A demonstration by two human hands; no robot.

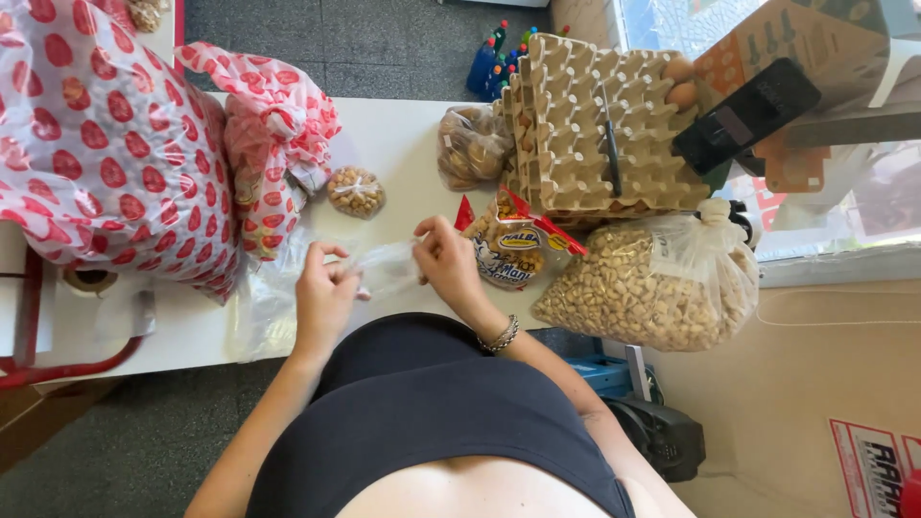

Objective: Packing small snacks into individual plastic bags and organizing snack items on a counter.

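Both hands are pinching a small clear bag (384, 269) above the white table (393, 144). The left hand (324, 297) is gripping one end, the right hand (449, 264) the other, fingers closed on the film. The bag's long axis is running between the fingertips, equally near both hands.

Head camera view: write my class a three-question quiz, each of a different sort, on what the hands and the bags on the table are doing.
1. True or false: both hands grip one small clear plastic bag.
2. Which lies nearest the right hand? A) the opened snack packet B) the stack of egg trays C) the red-spotted bag
3. What fills the big tied clear bag at the table's right end?

Key: 1 true, left hand too; 2 A; 3 pale nuts, apparently peanuts.
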